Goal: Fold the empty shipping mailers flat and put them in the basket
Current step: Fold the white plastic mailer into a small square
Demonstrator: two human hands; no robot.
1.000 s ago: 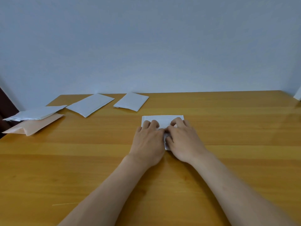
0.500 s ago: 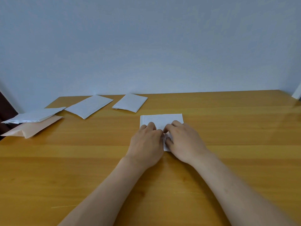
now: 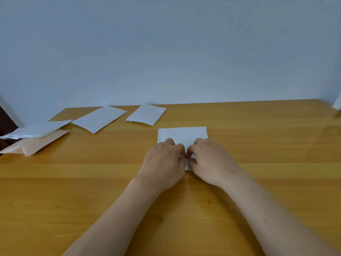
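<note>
A white mailer lies flat on the wooden table in front of me. My left hand and my right hand sit side by side on its near half. Both have curled fingers and pinch the mailer's near part, thumbs almost touching. The hands hide the near half of the mailer. Two more white mailers lie at the back left. A silvery white mailer rests on a tan mailer at the left edge. No basket is in view.
A pale wall stands right behind the table's far edge. Something dark shows past the table's left corner, and a small white object at the far right edge.
Both hands' fingers have curled and drawn back toward me on the mailer, so more of its far half shows. The other mailers have not moved.
</note>
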